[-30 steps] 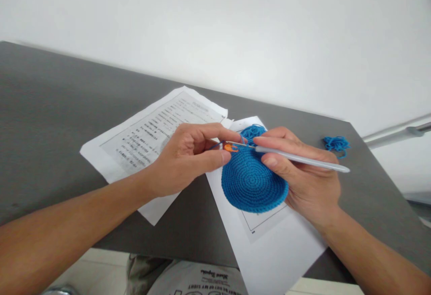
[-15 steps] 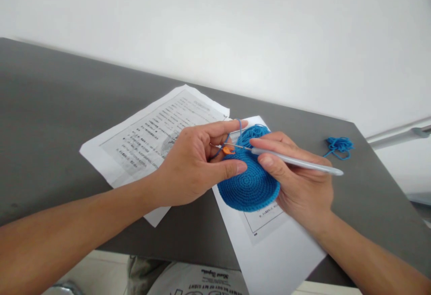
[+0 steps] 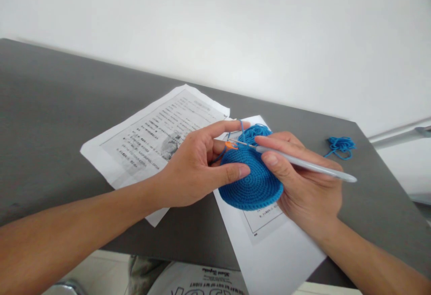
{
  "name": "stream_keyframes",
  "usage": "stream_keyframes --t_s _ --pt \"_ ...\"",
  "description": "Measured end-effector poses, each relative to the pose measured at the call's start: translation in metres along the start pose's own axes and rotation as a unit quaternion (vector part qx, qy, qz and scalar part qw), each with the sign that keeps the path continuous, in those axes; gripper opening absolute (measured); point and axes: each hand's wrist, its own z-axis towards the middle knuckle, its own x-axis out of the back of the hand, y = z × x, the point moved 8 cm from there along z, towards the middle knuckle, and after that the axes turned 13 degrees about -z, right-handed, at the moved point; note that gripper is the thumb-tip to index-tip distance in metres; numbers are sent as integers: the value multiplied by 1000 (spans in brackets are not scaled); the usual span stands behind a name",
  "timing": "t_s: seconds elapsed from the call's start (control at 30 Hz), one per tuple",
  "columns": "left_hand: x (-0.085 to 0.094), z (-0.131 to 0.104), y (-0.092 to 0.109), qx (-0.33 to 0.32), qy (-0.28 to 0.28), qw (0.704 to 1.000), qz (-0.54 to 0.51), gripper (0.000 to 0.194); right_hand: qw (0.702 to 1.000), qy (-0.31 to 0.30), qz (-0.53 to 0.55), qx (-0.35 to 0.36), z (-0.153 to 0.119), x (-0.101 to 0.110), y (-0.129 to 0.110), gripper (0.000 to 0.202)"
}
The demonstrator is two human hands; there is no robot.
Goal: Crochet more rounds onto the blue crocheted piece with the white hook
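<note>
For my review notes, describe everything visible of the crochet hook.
The crochet hook has a thick, pale grey, smooth-looking handle with a rounded end, and a thin, metallic-looking shaft. The right hand grips it like a pen, above the table. It slants, handle end to the right, shaft pointing left past the orange marker over the blue crochet piece. Its tip is too small to make out.

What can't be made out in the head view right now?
- Left hand: some fingertips hidden behind the blue crocheted piece, head view.
- Crochet hook: tip too small to tell whether it has caught yarn, head view.
- Left sheet: print blurred, head view.
- Right sheet: partly covered by the crocheted piece, head view.
</note>
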Motion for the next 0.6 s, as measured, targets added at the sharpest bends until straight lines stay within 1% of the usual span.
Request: stream_keyframes --t_s 0.17,0.27,0.6 --pt "2 0 1 -2 12 1000 21 79 1000 2 2 -6 -1 0 2 20" --pt "1 0 1 -3 9 1000 11 77 1000 3 -1 -12 -2 0 3 20" --pt "-4 0 2 -8 -3 1000 -10 74 1000 -4 5 0 -1 0 2 22"
